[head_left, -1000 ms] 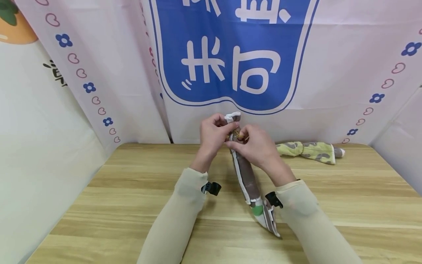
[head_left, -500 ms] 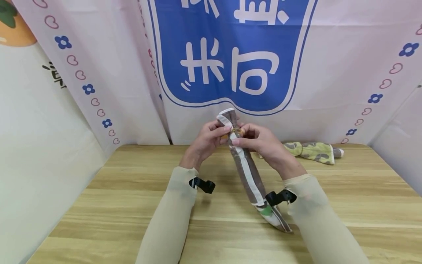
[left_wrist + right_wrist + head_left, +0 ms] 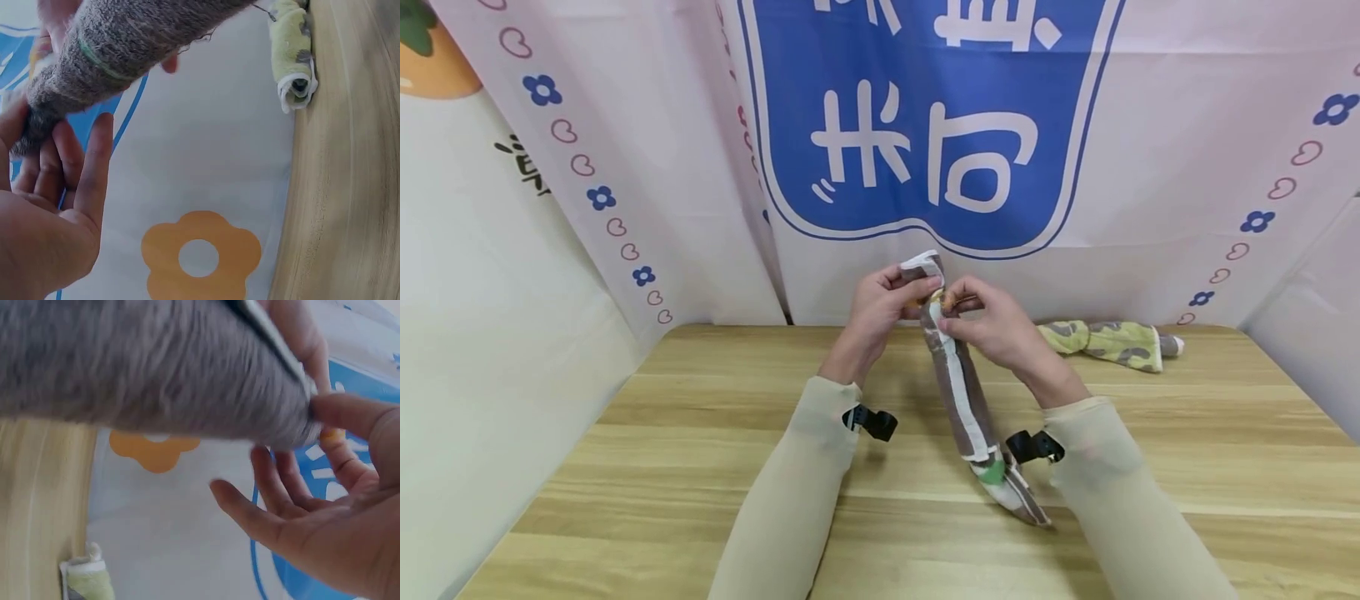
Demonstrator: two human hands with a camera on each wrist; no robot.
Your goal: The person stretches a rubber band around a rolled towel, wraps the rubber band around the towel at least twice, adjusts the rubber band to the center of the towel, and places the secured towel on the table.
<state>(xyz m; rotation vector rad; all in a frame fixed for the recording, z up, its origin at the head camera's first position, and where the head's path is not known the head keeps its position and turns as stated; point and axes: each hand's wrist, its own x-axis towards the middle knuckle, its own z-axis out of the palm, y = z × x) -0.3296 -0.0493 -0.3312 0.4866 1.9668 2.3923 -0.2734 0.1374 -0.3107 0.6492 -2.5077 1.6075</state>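
A rolled grey-brown towel (image 3: 958, 392) with white edging slants up from the table in the head view, its lower end loose and pointed beside a green patch. Near its top, a thin yellow band (image 3: 937, 295) circles a narrowed neck, and the white-edged end flares above it. My left hand (image 3: 876, 308) pinches the towel at this neck, thumb in front. Just below and to the right, my right hand (image 3: 996, 321) pinches the towel by the band with thumb and index finger. In the right wrist view, the other fingers of the right hand (image 3: 331, 506) are spread beneath the fuzzy grey roll (image 3: 162, 375).
A second rolled towel (image 3: 1101, 343), yellow-green with grey patches and cinched at its middle, lies at the back right of the wooden table (image 3: 700, 467). Behind the table hangs a white cloth backdrop with a blue printed panel (image 3: 917, 192).
The towel turned so its white strip faced front, then turned slightly back. Its lower end swung right, then a little left. Both hands stay at its top, the fingers shifting around the band.
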